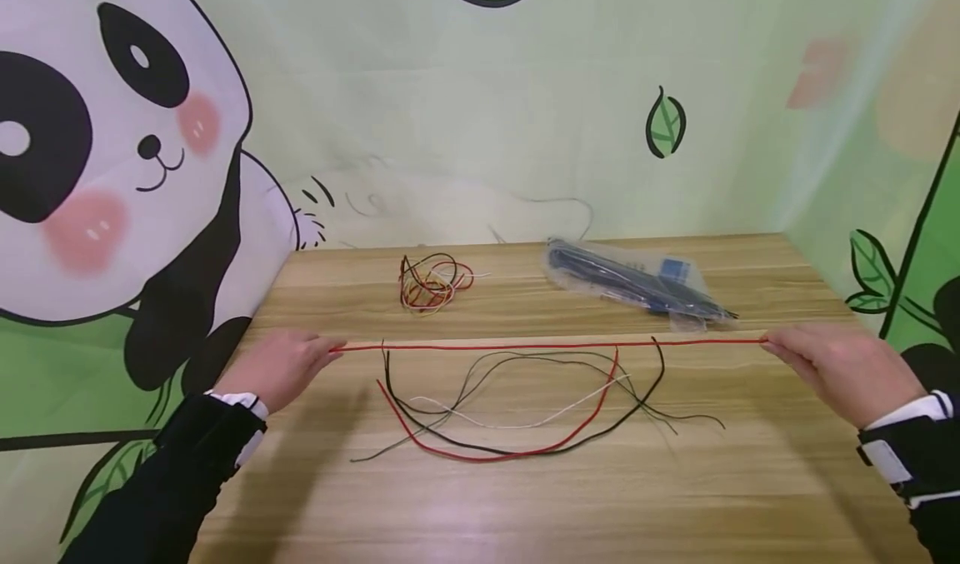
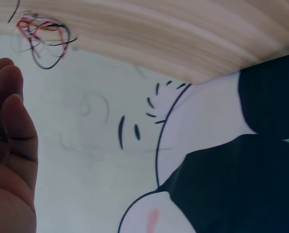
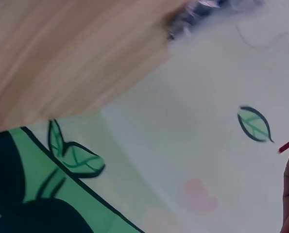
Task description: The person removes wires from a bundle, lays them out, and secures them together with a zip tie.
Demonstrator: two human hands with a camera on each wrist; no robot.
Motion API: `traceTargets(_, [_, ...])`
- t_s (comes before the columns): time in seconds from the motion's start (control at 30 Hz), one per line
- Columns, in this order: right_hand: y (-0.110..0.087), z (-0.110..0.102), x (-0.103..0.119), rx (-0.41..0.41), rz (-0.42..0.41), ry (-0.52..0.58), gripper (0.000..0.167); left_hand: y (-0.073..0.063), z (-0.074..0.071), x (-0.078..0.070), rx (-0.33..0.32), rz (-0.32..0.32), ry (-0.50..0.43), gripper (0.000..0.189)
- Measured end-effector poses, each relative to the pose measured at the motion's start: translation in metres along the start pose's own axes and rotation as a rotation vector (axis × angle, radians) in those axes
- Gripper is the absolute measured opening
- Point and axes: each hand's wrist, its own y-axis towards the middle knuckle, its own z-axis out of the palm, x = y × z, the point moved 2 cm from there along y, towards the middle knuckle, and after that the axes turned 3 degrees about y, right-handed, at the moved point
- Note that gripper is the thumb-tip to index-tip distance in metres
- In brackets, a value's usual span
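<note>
A red wire [image 1: 487,347] runs nearly straight from side to side, its long axis spanning the gap between the left hand [image 1: 279,370] and the right hand [image 1: 849,372]. One end lies at each hand, so neither is nearer to it as a whole: it extends rightward from the left fingers and leftward from the right fingers. Both sets of fingers are together, pinched on the wire's ends. The left wrist view shows bunched fingertips but no wire; the right wrist view shows a short red stub beside the fingers.

The hands cast shadows on the bench [image 1: 480,518] and look raised; how much air lies under the wire's middle I cannot tell.

On the near side of the taut wire, loose pieces lie in curves: a second red wire [image 1: 480,461], a thick black wire [image 1: 663,370], a white wire [image 1: 510,427] and some thin dark wires [image 1: 693,417]. Several cross one another. In the head view the taut wire passes across the upper ends of the black and second red ones, which would probably be the nearest snag if it were lowered there.

Farther back are a wire tangle [image 1: 425,296] and, right of it, a clear plastic bag [image 1: 626,277] with dark contents, both apart from the hands.
</note>
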Motion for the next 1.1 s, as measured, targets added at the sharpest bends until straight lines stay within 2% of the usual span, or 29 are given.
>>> traceTargets(0.13, [-0.009,0.017,-0.003,0.048,-0.018,0.013,0.081,-0.01,0.013,0.005,0.026,-0.006,0.053,0.02])
traceTargets(0.17, [-0.01,0.021,-0.004,0.068,-0.013,0.023,0.076,-0.012,0.017,0.006,0.032,-0.007,0.064,0.019])
traceTargets(0.23, [-0.012,0.031,-0.004,0.104,0.003,0.052,0.058,-0.016,0.025,0.008,0.044,-0.011,0.07,0.015])
traceTargets(0.37, [-0.014,0.047,-0.003,0.173,0.016,0.082,0.01,-0.025,0.04,0.011,0.081,-0.024,0.08,0.011])
traceTargets(0.4, [-0.014,0.051,-0.003,0.183,0.012,0.087,0.009,-0.027,0.044,0.011,0.089,-0.022,0.081,0.011])
traceTargets(0.5, [-0.015,0.06,0.001,0.223,0.019,0.096,0.01,-0.031,0.056,0.01,0.112,0.001,0.079,0.012])
traceTargets(0.6, [-0.015,0.068,0.004,0.275,0.061,0.11,0.009,-0.031,0.065,0.006,0.111,0.026,0.088,0.02])
traceTargets(0.77, [-0.014,0.079,0.009,0.318,0.097,0.139,0.01,-0.026,0.069,-0.006,0.115,0.041,0.115,0.017])
traceTargets(0.97, [-0.009,0.083,0.016,0.339,0.096,0.147,0.025,-0.021,0.073,-0.014,0.094,0.015,0.129,0.015])
traceTargets(1.1, [-0.006,0.081,0.02,0.33,0.064,0.148,0.031,-0.018,0.074,-0.016,0.099,-0.033,0.082,0.024])
